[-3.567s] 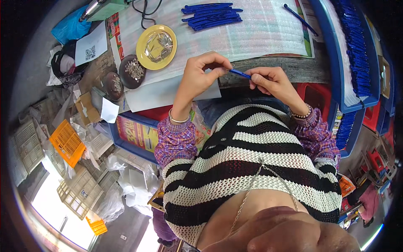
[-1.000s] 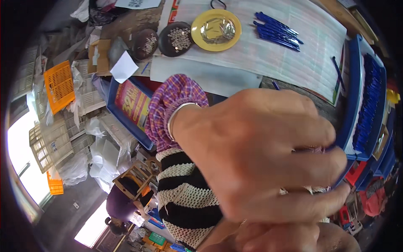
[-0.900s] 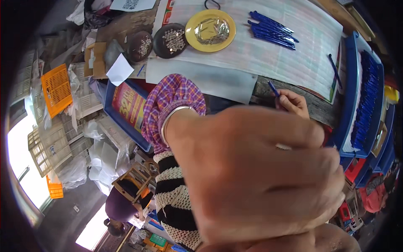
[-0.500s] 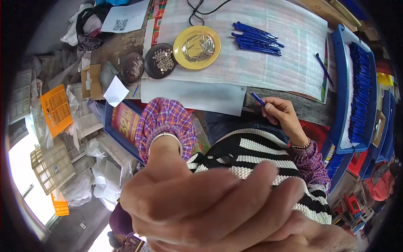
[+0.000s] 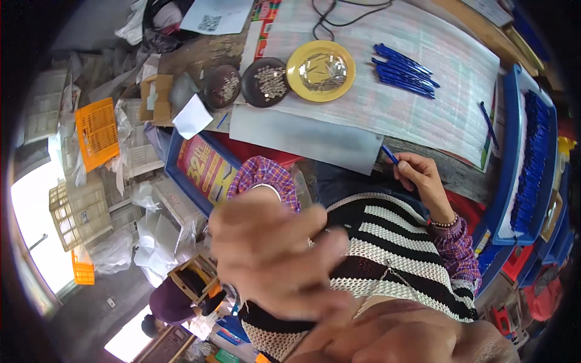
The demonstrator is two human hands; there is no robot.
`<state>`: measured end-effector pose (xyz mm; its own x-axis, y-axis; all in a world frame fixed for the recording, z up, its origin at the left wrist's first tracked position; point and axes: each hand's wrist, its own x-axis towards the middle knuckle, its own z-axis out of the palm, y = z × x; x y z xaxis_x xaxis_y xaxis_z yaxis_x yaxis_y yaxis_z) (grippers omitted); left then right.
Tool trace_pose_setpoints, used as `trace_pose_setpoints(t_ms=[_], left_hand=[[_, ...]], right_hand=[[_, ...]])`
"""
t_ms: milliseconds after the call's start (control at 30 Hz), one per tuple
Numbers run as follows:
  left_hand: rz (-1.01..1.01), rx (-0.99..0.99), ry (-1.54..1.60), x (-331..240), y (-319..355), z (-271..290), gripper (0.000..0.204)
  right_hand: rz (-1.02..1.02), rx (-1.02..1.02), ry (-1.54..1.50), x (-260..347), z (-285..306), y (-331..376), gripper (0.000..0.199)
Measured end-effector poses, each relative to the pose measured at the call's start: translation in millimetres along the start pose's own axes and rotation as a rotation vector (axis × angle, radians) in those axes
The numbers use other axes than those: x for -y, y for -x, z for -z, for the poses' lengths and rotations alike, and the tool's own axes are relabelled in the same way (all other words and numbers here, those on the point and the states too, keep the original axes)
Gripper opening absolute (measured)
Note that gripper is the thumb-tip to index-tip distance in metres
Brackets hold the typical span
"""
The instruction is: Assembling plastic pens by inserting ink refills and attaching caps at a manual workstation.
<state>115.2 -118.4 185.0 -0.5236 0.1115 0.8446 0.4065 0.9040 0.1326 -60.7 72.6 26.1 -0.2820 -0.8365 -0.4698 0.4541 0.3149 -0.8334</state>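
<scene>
My right hand (image 5: 422, 181) is by the table's front edge, with its thumb and fingers closed round a slim blue pen-like stick (image 5: 389, 153). The stick's free end points up and to the left. Close to the camera, my left hand (image 5: 272, 254) is raised in front of my striped top and blurred by motion. Its fingers are loosely bent and apart, and I see nothing in them. Several similar blue sticks (image 5: 405, 71) lie in a bunch on the white foam sheet (image 5: 436, 115). One more stick (image 5: 489, 124) lies near the sheet's right side.
A yellow dish (image 5: 293, 71) of thin metal pins stands beside two dark dishes (image 5: 247, 91) (image 5: 209, 85) of small metal parts. A blue tray (image 5: 514, 121) full of blue sticks is at the right. A blue crate (image 5: 175, 172) and an orange basket (image 5: 97, 133) are at the left.
My left hand has drawn back from the camera, and its fingers have spread somewhat. The view has shifted, so the table things appear further right. My right hand keeps its blue stick.
</scene>
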Motion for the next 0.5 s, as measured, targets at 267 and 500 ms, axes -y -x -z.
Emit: trace_pose_setpoints(t_ms=[267, 500], left_hand=[[0.841, -0.003, -0.414, 119.3, 136.0, 21.5, 0.015], [1.11, 0.054, -0.588, 180.7, 236.1, 61.2, 0.023]], right_hand=[[-0.017, 0.057, 0.034, -0.5, -10.7, -4.2, 0.024], [-0.025, 0.058, 0.081, 1.6, -13.9, -5.8, 0.025]])
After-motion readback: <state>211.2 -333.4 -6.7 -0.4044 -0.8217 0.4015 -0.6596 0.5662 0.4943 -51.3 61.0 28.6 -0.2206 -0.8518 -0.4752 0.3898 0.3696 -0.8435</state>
